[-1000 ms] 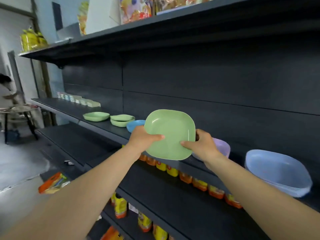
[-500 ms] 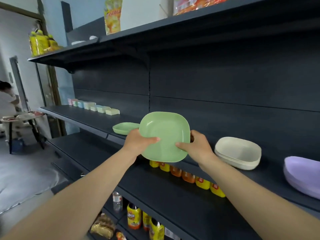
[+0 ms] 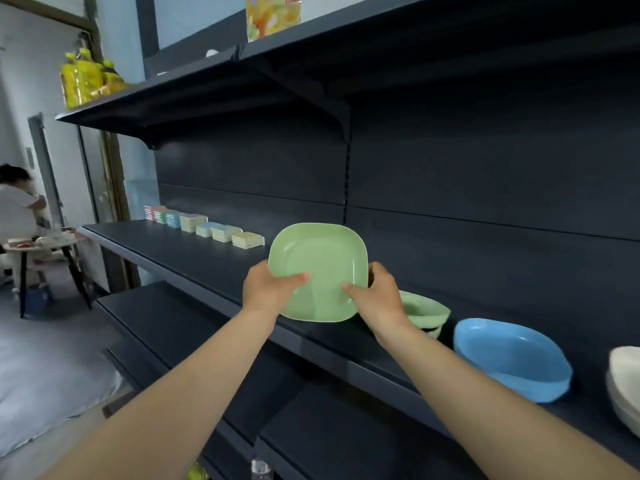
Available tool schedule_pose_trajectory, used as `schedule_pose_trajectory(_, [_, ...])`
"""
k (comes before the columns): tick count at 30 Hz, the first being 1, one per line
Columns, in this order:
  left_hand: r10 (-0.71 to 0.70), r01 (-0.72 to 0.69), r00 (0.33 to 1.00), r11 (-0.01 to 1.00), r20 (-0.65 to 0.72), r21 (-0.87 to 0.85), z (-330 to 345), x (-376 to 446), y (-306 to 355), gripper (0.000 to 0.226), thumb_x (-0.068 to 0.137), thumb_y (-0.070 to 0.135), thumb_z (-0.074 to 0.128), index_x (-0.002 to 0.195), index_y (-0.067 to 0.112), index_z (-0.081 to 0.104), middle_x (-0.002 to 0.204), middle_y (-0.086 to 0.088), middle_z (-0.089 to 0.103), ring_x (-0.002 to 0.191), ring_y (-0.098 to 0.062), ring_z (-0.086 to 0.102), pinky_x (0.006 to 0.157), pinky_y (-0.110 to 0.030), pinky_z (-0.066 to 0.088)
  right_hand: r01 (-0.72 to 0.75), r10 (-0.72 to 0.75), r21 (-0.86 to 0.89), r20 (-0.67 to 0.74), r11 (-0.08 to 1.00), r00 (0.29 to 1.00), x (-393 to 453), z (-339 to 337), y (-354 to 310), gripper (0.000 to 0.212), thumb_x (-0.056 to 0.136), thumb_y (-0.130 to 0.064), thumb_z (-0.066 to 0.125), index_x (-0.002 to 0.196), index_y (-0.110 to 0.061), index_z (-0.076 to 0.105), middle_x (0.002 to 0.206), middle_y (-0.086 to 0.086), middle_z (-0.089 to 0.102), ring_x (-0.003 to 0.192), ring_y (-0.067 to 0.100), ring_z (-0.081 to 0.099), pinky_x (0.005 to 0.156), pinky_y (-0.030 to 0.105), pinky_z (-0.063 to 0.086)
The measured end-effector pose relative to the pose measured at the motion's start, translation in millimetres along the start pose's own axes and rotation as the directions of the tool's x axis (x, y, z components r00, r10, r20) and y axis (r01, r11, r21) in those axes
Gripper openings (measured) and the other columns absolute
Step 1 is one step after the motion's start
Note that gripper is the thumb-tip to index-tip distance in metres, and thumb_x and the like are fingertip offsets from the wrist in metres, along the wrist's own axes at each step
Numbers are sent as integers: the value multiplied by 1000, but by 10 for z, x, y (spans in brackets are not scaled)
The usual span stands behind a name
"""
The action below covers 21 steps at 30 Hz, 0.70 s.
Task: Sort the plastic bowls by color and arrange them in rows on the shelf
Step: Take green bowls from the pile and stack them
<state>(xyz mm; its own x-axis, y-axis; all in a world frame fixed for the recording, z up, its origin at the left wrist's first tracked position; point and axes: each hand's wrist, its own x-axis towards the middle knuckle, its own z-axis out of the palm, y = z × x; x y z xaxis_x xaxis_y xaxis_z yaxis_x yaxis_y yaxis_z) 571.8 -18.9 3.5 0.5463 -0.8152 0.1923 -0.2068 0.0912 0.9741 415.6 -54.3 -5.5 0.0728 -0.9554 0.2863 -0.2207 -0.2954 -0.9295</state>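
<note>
Both hands hold a green bowl (image 3: 317,268) up, tipped toward the camera, above the shelf (image 3: 214,261). The left hand (image 3: 268,287) grips its left edge and the right hand (image 3: 379,299) grips its right edge. More green bowls (image 3: 427,311) sit just right, then a blue bowl (image 3: 512,358).

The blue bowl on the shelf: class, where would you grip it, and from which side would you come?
Grip the blue bowl by its near rim, coming from the open front of the shelf. It sits upright with its mouth open, so a thumb can probably hook inside the wall. The back panel blocks the far side, and other bowls flank it.
</note>
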Motion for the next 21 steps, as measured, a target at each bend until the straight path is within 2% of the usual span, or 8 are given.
schedule_pose_trajectory(4, [-19, 19, 1000, 999, 11, 35, -66, 582, -284, 44, 67, 20, 83, 106, 14, 64, 104, -3, 67, 98, -23, 61, 87, -38, 51, -25, 26, 18, -68, 1000, 997, 330, 468, 155, 24, 83, -5, 63, 101, -15, 52, 86, -7, 58, 82, 14, 57, 71, 26, 44])
schedule_pose_trajectory(6, [-4, 2, 999, 998, 42, 58, -50, 859, -390, 48, 67, 20, 82, 107, 11, 59, 105, -2, 64, 96, -23, 59, 80, -35, 50, -43, 45, 20, -104, 999, 994, 487, 632, 247, 27, 82, -5, 63, 104, -16, 53, 90, -5, 60, 82, 13, 58, 70, 23, 44])
schedule_pose_trajectory(9, [3, -17, 994, 990, 106, 137, 21, 1198, -493, 48, 70, 19, 80, 103, 14, 46, 97, 1, 53, 90, -21, 52, 74, -30, 43, -53, 54, 11, -162, 999, 985, 700, 818, 407, 31, 80, -4, 65, 105, -18, 54, 96, -3, 62, 83, 11, 59, 65, 20, 46])
schedule_pose_trajectory(12, [-9, -33, 979, 979, 204, 201, 93, 1461, -624, 49, 71, 20, 78, 106, 16, 42, 97, 1, 53, 91, -23, 53, 76, -32, 46, -99, 85, -54, -224, 994, 971, 827, 974, 586, 37, 77, -6, 67, 111, -18, 56, 111, 0, 52, 98, 17, 56, 88, 29, 48])
schedule_pose_trajectory(15, [-25, -66, 962, 945, 273, 320, 102, 1631, -809, 49, 71, 21, 76, 106, 18, 42, 100, 1, 58, 92, -23, 55, 75, -31, 46, -154, 130, -101, -216, 983, 968, 833, 1091, 758, 41, 77, 0, 62, 114, -17, 57, 116, 0, 45, 103, 15, 53, 93, 26, 45])
schedule_pose_trajectory(18, [-41, -78, 946, 934, 322, 349, 105, 1728, -989, 54, 68, 23, 77, 111, 19, 45, 111, -3, 57, 104, -25, 55, 84, -36, 48, -152, 137, -69, -190, 986, 972, 855, 1115, 854, 55, 75, 8, 56, 120, -23, 57, 120, -1, 47, 109, 14, 55, 96, 26, 46])
schedule_pose_trajectory(21, [-80, -57, 930, 933, 359, 355, 128, 1744, -1084, 75, 68, 24, 80, 131, 20, 40, 124, -6, 39, 116, -29, 46, 90, -33, 43, -175, 169, -17, -179, 984, 969, 865, 1110, 879, 63, 74, 9, 56, 127, -26, 54, 123, -2, 51, 112, 11, 55, 96, 27, 46])
